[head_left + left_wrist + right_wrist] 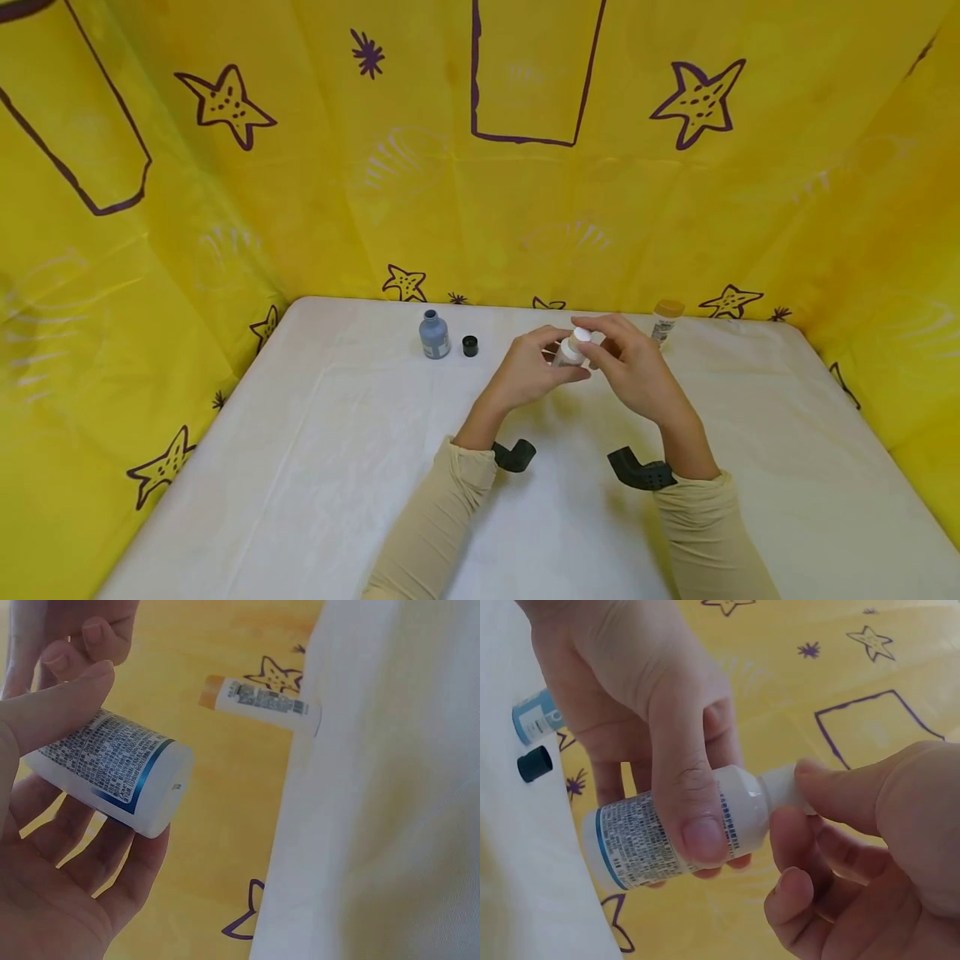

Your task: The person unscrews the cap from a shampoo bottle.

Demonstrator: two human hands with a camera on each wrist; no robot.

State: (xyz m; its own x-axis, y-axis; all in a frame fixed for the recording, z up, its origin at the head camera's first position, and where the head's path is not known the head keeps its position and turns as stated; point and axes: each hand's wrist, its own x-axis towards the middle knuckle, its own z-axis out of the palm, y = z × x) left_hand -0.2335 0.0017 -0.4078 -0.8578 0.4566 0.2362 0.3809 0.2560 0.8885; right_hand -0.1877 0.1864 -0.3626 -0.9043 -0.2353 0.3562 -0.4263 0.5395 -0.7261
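Observation:
A small white bottle (641, 838) with a printed label and a blue band is held above the table, tilted. My left hand (528, 367) grips its body, thumb on one side and fingers on the other. At the neck end, my right hand (633, 367) pinches the white cap (782, 787) between thumb and fingers. The cap sits at the bottle's neck; whether it is loose I cannot tell. In the left wrist view the bottle's base (174, 791) faces the camera, and the cap is hidden.
On the white table (337, 467) a blue-grey bottle (434, 337) stands uncapped at the back, a black cap (470, 346) beside it. An orange-capped white bottle (664, 323) stands behind my right hand. A yellow patterned cloth (450, 200) hangs around the table.

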